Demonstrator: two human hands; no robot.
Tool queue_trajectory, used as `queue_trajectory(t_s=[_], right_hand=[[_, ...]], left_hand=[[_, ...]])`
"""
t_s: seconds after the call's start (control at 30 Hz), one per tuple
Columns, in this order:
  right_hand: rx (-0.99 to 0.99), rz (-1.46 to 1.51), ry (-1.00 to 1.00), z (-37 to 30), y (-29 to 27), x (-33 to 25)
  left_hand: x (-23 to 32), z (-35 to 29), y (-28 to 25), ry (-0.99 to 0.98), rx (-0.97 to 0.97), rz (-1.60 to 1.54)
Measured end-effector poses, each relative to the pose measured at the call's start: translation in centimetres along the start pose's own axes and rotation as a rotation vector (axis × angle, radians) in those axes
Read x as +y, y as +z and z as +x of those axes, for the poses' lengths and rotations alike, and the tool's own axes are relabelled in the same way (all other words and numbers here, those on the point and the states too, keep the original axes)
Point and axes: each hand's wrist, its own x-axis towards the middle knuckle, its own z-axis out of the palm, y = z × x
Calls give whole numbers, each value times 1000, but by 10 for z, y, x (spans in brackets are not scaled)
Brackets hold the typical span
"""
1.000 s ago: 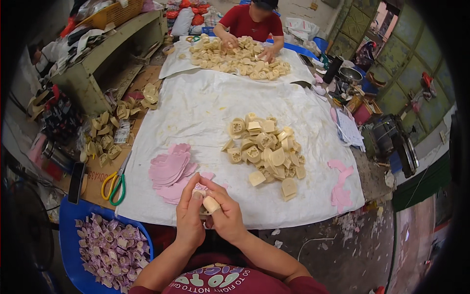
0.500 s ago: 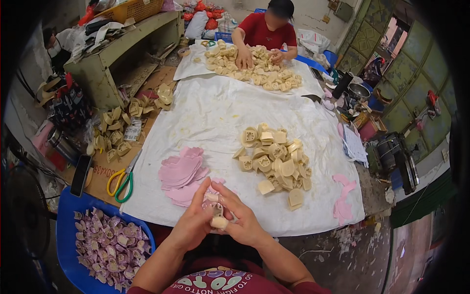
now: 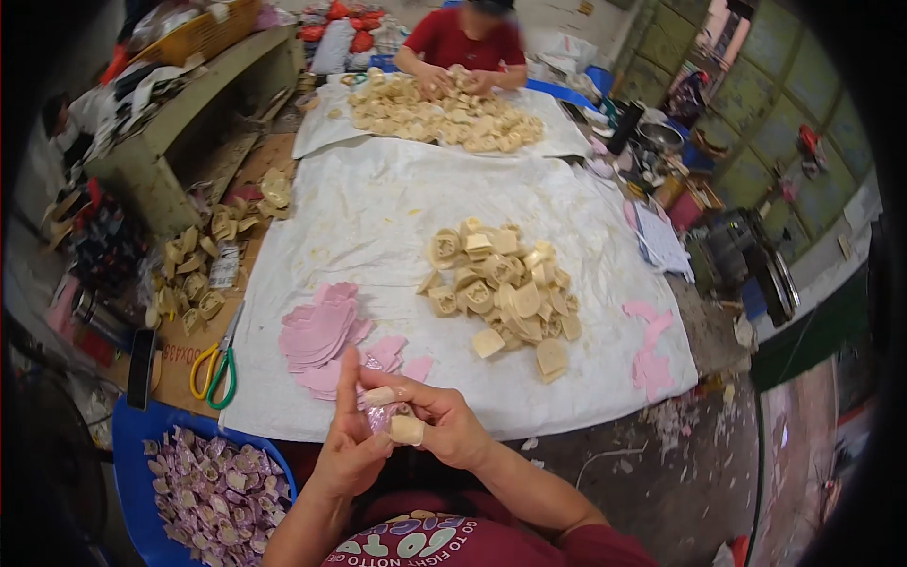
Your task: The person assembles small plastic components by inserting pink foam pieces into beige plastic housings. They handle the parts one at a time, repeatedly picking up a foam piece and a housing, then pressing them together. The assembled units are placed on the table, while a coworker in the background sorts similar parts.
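Close to my body, at the near edge of the white-covered table, my left hand [image 3: 348,458] and my right hand [image 3: 453,427] close together on a small cream moulded piece [image 3: 407,431]. A shiny pinkish-purple wrapping lies against the piece between my fingers. My left forefinger points up while the thumb presses near the piece; my right fingers grip its far side. Just beyond my hands lies a stack of pink cut sheets [image 3: 319,335]. Farther right is a heap of cream moulded pieces [image 3: 510,288], some hollow and cup-like. The fingers partly hide the held piece.
A blue tub [image 3: 132,472] at lower left holds many purple-wrapped pieces [image 3: 219,496]. Scissors [image 3: 223,364] with yellow and green handles and a phone [image 3: 142,369] lie at the left. Pink scraps [image 3: 652,354] lie right. Across the table a co-worker [image 3: 468,47] handles another cream heap [image 3: 453,113].
My fingers have shifted round the piece, and the right hand has turned slightly. The whole view has swung, moving the table leftward and up. The co-worker's hands have come together.
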Motion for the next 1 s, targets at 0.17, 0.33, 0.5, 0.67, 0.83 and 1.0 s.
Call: queue_trajectory(t_s=[0.17, 0.33, 0.5, 0.67, 0.83, 1.0], right_hand=[[44, -119, -147, 6, -6, 9], [282, 90, -3, -9, -30, 14], [280, -22, 289, -22, -41, 13], [199, -337, 108, -30, -39, 14], [225, -297, -25, -32, -36, 12], [230, -388, -118, -29, -38, 0]], left_hand=[[1, 6, 1, 37, -24, 65], [14, 14, -18, 282, -283, 1154], [12, 27, -18, 534, -548, 1600], [19, 26, -4, 449, -542, 1713], [28, 28, 5, 425, -425, 1793], [18, 30, 4, 430, -238, 1759]])
